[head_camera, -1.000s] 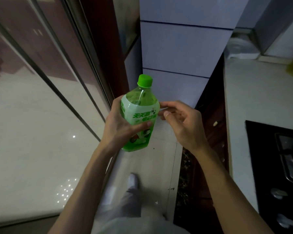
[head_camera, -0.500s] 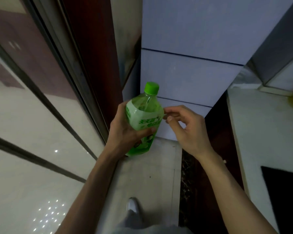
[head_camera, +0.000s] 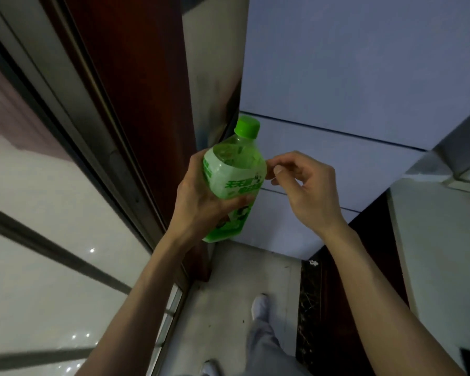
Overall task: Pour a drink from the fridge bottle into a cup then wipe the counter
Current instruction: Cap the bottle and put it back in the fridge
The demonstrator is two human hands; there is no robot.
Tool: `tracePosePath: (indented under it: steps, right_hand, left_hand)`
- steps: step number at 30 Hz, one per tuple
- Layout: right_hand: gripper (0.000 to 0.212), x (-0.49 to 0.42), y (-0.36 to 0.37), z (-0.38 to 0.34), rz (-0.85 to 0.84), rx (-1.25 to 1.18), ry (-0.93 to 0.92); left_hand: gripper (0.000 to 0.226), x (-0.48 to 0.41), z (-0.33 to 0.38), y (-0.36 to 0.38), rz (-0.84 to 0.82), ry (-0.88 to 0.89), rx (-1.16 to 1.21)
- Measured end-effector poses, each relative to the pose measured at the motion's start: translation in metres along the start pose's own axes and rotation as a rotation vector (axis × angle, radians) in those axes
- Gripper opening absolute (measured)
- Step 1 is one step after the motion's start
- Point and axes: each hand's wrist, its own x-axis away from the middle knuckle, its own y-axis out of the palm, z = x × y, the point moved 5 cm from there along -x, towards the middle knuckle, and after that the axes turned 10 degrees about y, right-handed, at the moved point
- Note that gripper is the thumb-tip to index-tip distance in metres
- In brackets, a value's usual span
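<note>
Left hand [head_camera: 201, 204] is wrapped around the body of the green bottle [head_camera: 234, 183], thumb across the front of the label and the other fingers behind it; the bottle is held clear of any surface, tilted slightly away from the person, with its base below the palm. The green cap [head_camera: 247, 127] sits above the left fingers, screwed on and untouched. Compared with a second ago, the bottle has risen in the view and come closer to the pale fridge panels [head_camera: 350, 77], while the grip on it is unchanged.

Right hand [head_camera: 304, 191] is just beside the bottle's shoulder, fingers curled and narrowly pinched, holding nothing; the fingertips [head_camera: 278, 169] now lie against or very near the label's edge (contact cannot be confirmed). They were already there half a second ago, so the hand has tracked the bottle rather than gone to the cap.

Assessment: the bottle is retrieved and secured, but opening has not begun. No cup is visible; only a strip of counter [head_camera: 440, 240] shows, well right of the right fingers. Pouring and wiping remain outstanding.
</note>
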Motion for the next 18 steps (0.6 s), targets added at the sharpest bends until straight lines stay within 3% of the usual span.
tracePosePath:
  steps: [10, 13, 18]
  right_hand:
    - [0.038, -0.172, -0.01, 0.021, -0.163, -0.085, -0.017]
    - [0.023, -0.233, -0.001, 0.011, -0.168, 0.224, -0.171]
    - [0.026, -0.293, 0.042, 0.006, -0.333, 0.785, -0.406]
  left_hand:
    - [0.088, -0.093, -0.004, 0.037, 0.143, -0.086, -0.059]
    - [0.088, -0.113, 0.001, 0.045, 0.244, -0.101, -0.067]
    - [0.084, -0.127, 0.006, 0.058, 0.326, -0.15, -0.081]
